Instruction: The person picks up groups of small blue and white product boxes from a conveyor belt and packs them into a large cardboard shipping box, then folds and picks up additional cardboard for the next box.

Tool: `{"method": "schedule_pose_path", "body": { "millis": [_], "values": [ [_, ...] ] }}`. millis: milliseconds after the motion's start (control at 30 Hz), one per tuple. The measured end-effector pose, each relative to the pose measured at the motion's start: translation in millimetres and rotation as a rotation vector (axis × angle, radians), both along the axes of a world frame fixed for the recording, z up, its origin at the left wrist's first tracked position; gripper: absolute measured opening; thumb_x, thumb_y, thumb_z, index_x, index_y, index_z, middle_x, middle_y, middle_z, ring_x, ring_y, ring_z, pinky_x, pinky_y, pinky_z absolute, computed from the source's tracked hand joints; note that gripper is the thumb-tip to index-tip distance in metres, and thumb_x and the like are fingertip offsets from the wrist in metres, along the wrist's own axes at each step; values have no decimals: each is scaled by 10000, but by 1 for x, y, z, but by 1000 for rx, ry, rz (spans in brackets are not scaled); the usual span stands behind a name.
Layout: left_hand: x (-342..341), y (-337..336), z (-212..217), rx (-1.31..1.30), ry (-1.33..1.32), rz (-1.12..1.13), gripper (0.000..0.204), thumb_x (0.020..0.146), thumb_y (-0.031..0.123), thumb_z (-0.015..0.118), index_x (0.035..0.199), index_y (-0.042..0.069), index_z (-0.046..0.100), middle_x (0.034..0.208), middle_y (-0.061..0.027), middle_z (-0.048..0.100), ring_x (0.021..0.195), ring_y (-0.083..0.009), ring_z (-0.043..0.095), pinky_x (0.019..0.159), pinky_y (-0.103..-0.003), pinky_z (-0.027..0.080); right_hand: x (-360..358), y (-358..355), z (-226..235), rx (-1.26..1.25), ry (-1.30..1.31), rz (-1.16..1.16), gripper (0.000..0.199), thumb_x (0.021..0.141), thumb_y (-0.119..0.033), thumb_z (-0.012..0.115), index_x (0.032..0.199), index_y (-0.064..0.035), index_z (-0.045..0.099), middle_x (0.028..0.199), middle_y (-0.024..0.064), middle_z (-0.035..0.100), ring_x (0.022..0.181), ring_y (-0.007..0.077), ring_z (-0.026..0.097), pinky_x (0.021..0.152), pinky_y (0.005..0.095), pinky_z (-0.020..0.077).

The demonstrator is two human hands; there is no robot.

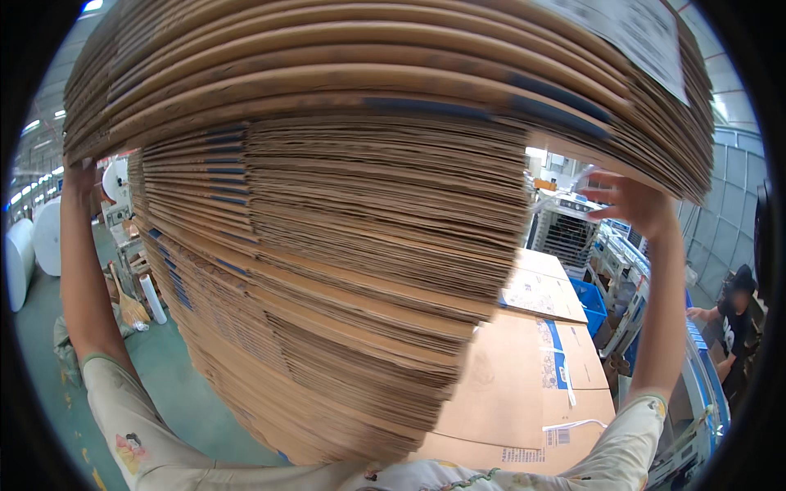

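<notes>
A thick bundle of flattened cardboard boxes (344, 78) spans the top of the view, with a white printed sheet (634, 45) on its right side. My left hand (82, 176) is at the bundle's lower left end, its fingers mostly hidden. Under the right end, my right hand (634, 204) bears against the underside, fingers stretched toward the left and slightly blurred. Both arms are raised and wide apart. Directly below the bundle rises a tall stack of flattened cardboard boxes (385, 204), its folded edges facing me.
A lower pile of flat cardboard (499, 385) with loose white straps lies on the right. Beyond it are a blue crate (588, 304) and machinery (565, 229). A person (733, 323) is at far right. White rolls (49, 237) and a broom (129, 307) stand left on green floor.
</notes>
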State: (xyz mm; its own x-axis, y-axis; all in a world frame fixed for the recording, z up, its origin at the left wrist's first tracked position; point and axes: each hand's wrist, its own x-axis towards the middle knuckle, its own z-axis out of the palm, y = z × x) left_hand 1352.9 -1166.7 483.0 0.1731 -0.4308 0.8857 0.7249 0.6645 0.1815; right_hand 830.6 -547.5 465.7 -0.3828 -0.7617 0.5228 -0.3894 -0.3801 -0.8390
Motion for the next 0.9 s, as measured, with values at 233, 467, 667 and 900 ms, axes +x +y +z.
{"method": "schedule_pose_path", "body": {
  "millis": [233,467,667,900],
  "values": [
    [-2,58,8,-139,-163,-242,509,863,380,478,1242,44,433,1213,-130,494,1096,-258,483,954,-406,374,-34,-3,23,-259,-99,130,898,820,-663,237,1230,130,344,1119,363,462,1063,434,499,761,406,533],
    [47,166,11,-360,-425,-499,557,838,402,507,1263,54,415,1262,-135,452,1146,-276,435,981,-442,336,-180,112,60,143,336,136,705,815,-568,444,1218,11,442,1078,262,549,846,298,629,587,314,567],
    [-19,293,11,-456,-570,-550,582,850,430,454,1288,54,381,1324,-146,384,1188,-301,388,977,-478,333,-165,132,24,-117,189,479,685,839,-522,437,1281,-2,368,1169,255,492,1028,357,546,797,411,522],
    [-49,413,-2,-597,-605,-301,505,886,349,380,1262,12,396,1265,-181,440,1131,-315,454,924,-479,394,-195,143,32,-322,413,342,641,826,-411,536,1309,-44,329,1288,216,379,1158,366,424,963,507,381]
  ]
}}
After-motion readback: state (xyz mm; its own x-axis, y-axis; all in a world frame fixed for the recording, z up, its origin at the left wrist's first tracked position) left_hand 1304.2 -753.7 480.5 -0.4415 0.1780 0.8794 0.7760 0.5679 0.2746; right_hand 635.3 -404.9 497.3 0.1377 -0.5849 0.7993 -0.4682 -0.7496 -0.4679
